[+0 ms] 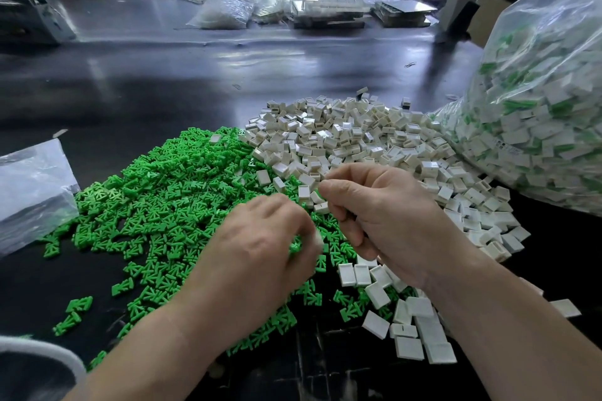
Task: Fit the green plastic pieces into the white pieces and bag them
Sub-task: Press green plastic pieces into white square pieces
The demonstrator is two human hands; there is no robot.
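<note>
Green pieces (169, 192) lie directly under our left hand (260, 247), the nearer one; white pieces (358, 140) spread beyond our right hand (391, 221). Both hands curl; what they hold we cannot tell.

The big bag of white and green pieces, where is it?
In the head view the big bag sits at the far right, against the right edge of the white pile.

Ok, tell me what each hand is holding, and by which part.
Left hand pinches a white piece at its fingertips; blur hides which part. Right hand has curled fingers, but whether they hold anything cannot be told.
</note>
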